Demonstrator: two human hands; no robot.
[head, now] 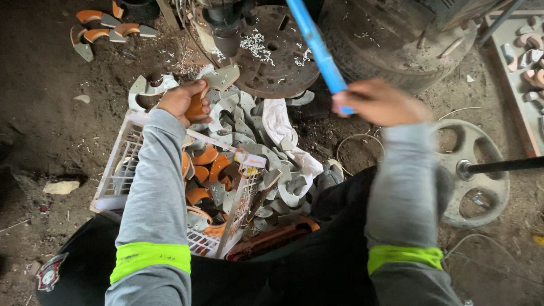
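Note:
My left hand (182, 101) grips a curved orange-and-grey metal piece (208, 90) above a heap of similar crescent-shaped metal pieces (243, 141). My right hand (378, 102), blurred, is closed around the lower end of a blue handle (315, 42) that slants up to the left. A broken white plastic crate (122, 170) beneath my left arm holds several more orange and grey pieces (207, 170). A round drilled metal disc (275, 54) with white shavings on it lies just beyond the heap, under a dark machine spindle (224, 22).
A spoked metal wheel on a dark shaft (476, 170) lies on the dirt floor at right. A large tyre-like drum (396, 51) stands behind my right hand. More curved pieces (102, 28) lie at top left, others on a tray (527, 56) at right. A white cloth (280, 127) lies by the heap.

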